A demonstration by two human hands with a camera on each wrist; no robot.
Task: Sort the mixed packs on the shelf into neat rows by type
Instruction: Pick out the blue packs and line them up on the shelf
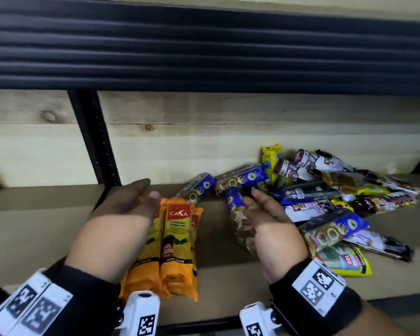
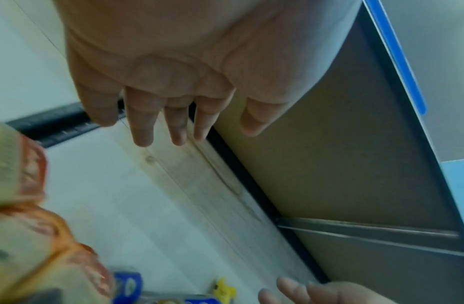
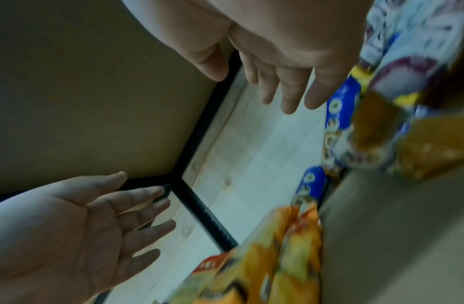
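Wrist views show both palms bare, each grip released: left hand, right hand. Head view shows glossy orange packs side by side on the shelf; crinkled heap right.

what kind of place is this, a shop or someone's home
Probably a shop or stockroom mock-up: a black metal rack with board shelves, backed by bare wood planks, holding many retail garbage bag packs.
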